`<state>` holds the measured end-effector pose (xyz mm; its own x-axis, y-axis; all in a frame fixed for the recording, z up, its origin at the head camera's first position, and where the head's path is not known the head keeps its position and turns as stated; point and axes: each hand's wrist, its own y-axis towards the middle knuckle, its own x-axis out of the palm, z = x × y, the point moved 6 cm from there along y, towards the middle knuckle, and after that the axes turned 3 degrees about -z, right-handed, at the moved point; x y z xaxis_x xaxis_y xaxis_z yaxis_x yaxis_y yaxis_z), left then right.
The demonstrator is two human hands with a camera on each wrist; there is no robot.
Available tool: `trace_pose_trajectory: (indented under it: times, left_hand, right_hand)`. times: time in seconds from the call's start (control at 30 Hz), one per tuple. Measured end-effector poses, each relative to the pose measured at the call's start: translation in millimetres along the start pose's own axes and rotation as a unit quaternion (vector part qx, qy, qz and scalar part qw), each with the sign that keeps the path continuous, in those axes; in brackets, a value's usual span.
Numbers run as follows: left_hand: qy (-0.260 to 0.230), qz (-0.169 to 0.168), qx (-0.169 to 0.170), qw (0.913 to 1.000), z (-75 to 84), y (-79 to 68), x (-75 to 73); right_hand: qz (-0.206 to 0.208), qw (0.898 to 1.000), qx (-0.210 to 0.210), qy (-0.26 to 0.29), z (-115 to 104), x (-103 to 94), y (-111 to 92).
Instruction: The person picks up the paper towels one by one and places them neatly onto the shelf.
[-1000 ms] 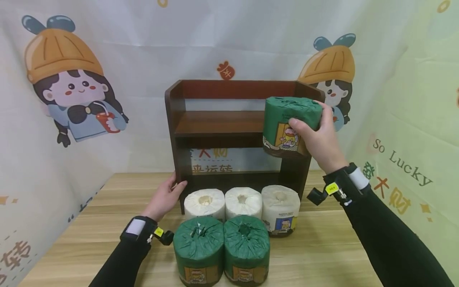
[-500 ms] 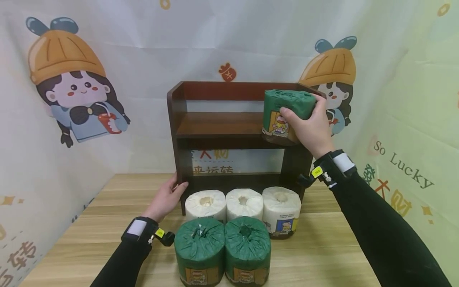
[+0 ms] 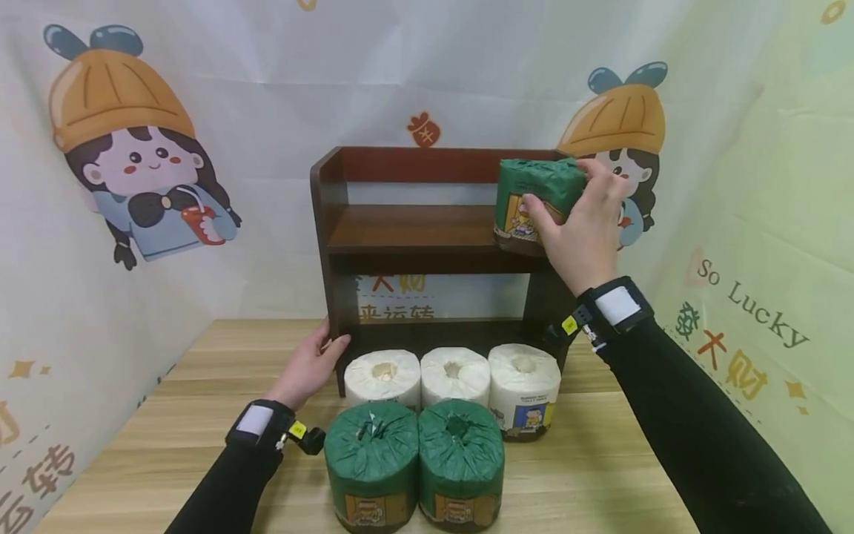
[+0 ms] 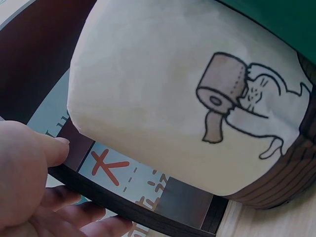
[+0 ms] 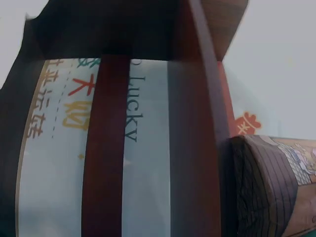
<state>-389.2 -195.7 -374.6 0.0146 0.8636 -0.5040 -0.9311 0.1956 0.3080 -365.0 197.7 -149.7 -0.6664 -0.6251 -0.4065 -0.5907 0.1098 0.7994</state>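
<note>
A toilet paper roll wrapped in green paper (image 3: 534,178) is held by my right hand (image 3: 588,233), thumb on its front and fingers round its right side. It is at the right end of the upper level of a dark brown wooden shelf (image 3: 407,230). The right wrist view catches the roll's brown-striped base (image 5: 266,192) right at the upper board's front edge; the hand is outside that view. My left hand (image 3: 308,368) grips the shelf's left side panel low down. The left wrist view has its thumb (image 4: 57,150) and fingers on opposite sides of the panel's edge.
Three white-wrapped rolls (image 3: 455,374) stand in a row at the shelf's foot. Before them, two green-wrapped rolls (image 3: 371,452) stand side by side on the wood-grain table (image 3: 600,475). A printed cloth (image 3: 267,111) hangs behind the shelf and at both sides.
My right hand has moved the green-wrapped roll forward and slightly up, from in front of the shelf to the upper level's right end. The left hand has stayed on the side panel.
</note>
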Motion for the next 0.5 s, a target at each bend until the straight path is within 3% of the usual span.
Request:
trace_pose_trajectory:
  times: [0.27,0.5]
  left_hand:
    - [0.01,0.0,0.0,0.9999,1.8,-1.2,-0.5]
    - [0.006,0.0,0.006,1.0,1.8,-1.1,-0.5]
  right_hand:
    - [0.001,0.997,-0.028,-0.072,-3.0,6.8,-7.7]
    - [-0.041,0.997,0.021,-0.064,4.6,17.7,-7.9]
